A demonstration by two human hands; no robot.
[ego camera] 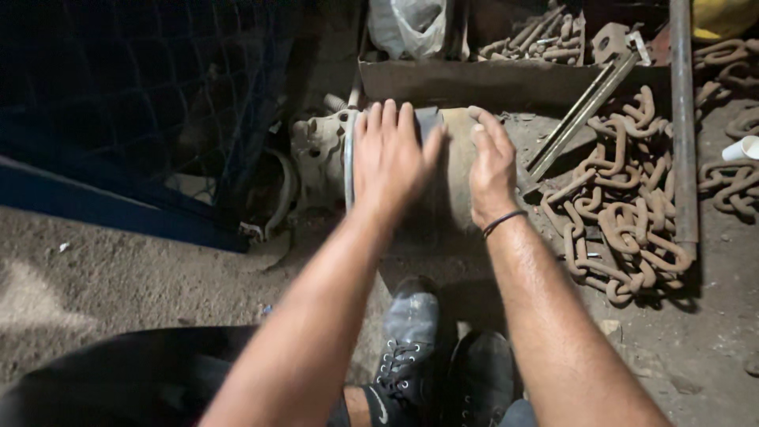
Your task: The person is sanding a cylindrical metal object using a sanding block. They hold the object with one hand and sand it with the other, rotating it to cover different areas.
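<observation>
Left hand [389, 154] lies flat, fingers spread wide, palm down on the near top of a drum [451, 178], a dusty cylindrical metal part lying on its side on the floor [134, 277]. It grips nothing. Its fingertips reach toward a strip of grey cloth [429, 122] on the far top of the drum; whether they touch the strip cannot be told.

Right hand [492, 166] rests on the right part of the drum, fingers curled narrow and pressed to the surface, holding nothing that can be seen. A dark band [504, 223] circles that wrist.

The drum sits centre, just beyond the person's two dark shoes [443, 356]. A bright metal rim [349, 162] edges its left end, and a pale cast housing [318, 150] adjoins that end.

To the right, a heap of rusty chain [624, 205] lies on the floor, near the drum but apart from it. A long pipe [682, 126] runs near to far along the chain's right side. Far centre stands a tray [474, 79] holding rusty bolts [538, 39] (a white plastic bag [407, 24] sits at its left end). A slim metal bar [581, 115] leans from the tray down toward the drum. Far left, dark netting [142, 87] hangs over a blue beam [103, 205].
</observation>
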